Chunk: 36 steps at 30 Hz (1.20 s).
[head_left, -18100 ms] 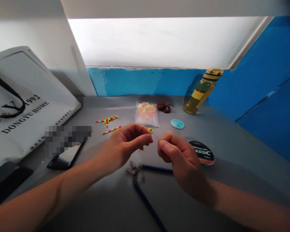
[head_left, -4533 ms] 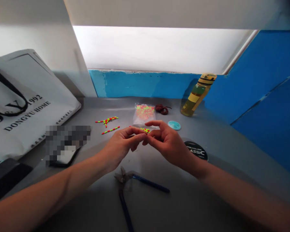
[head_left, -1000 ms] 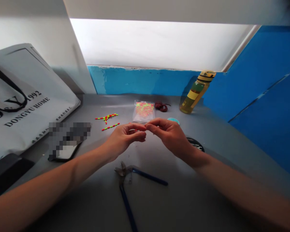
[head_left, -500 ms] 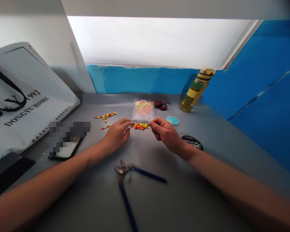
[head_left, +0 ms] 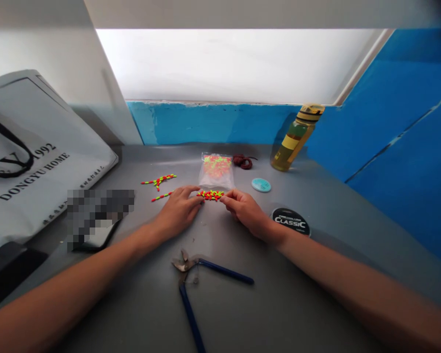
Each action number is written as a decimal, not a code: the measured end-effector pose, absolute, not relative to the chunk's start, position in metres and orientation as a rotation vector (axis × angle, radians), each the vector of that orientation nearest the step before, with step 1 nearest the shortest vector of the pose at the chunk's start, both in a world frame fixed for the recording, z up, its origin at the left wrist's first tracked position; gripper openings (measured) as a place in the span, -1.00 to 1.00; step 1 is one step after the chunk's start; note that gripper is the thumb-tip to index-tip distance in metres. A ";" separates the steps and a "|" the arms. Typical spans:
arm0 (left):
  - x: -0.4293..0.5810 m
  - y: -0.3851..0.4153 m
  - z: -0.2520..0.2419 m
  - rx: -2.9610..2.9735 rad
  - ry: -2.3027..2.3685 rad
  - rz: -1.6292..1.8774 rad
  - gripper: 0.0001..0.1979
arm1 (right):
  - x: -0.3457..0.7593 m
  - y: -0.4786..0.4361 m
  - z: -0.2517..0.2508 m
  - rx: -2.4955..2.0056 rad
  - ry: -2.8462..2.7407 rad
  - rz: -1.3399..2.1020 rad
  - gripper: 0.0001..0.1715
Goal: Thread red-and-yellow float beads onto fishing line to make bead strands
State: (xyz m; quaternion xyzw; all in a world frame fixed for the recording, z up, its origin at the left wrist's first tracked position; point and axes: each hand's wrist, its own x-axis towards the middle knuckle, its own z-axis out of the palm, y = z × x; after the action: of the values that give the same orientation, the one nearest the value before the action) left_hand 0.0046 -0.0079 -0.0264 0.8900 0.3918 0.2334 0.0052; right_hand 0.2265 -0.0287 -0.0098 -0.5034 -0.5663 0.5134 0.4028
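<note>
A small pile of red and yellow-green oval beads lies on the grey table between my hands. My left hand rests at the pile's left edge, thumb and fingers apart, the thumb by the beads. At the right edge, my right hand has thumb and index finger pinched together; whatever is between them is too small to make out. Just behind the pile lies a clear plastic bag of the same beads. Left of it are joined bead strips, and another strip runs partly behind my left hand.
Open blue-handled pliers lie in front. A black round "Classic" case sits by my right wrist, with a light-blue disc, dark red cord and yellow bottle beyond. A phone and white bag are left.
My left thumb has moved out toward the pile. My right pinch has come slightly down and stays beside the beads. The whole view has shifted a little.
</note>
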 end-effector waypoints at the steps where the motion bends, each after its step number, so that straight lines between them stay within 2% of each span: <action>1: 0.004 -0.008 -0.027 2.766 1.228 0.750 -0.77 | 0.227 -0.029 -0.010 -1.264 -1.476 1.271 -0.70; 6: 0.001 -0.005 -0.031 2.673 1.196 0.759 -0.85 | 0.227 -0.031 -0.012 -1.245 -1.778 1.048 -0.73; 13: 0.004 -0.008 -0.026 2.662 1.113 0.773 -0.90 | 0.227 -0.035 -0.016 -1.219 -1.856 0.990 -0.76; 22: 0.009 -0.022 -0.019 2.630 1.141 0.755 -0.87 | 0.226 -0.031 -0.014 -1.247 -1.430 1.331 -0.67; 28: 0.009 -0.020 -0.021 2.628 1.008 0.683 -0.82 | 0.226 -0.030 -0.013 -1.258 -1.461 1.324 -0.67; 33: 0.013 -0.020 -0.014 2.179 1.125 0.833 -0.87 | 0.224 -0.034 -0.016 -1.248 -1.583 1.163 -0.70; 36: 0.020 -0.023 -0.009 1.780 1.132 0.914 -0.79 | 0.222 -0.039 -0.017 -1.246 -1.733 0.984 -0.73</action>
State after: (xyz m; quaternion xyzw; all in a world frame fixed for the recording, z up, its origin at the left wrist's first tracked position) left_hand 0.0197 -0.0230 -0.0086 0.7066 0.4495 0.3627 0.4088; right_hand 0.2217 -0.0394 -0.0169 -0.4892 -0.6803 0.3863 0.3855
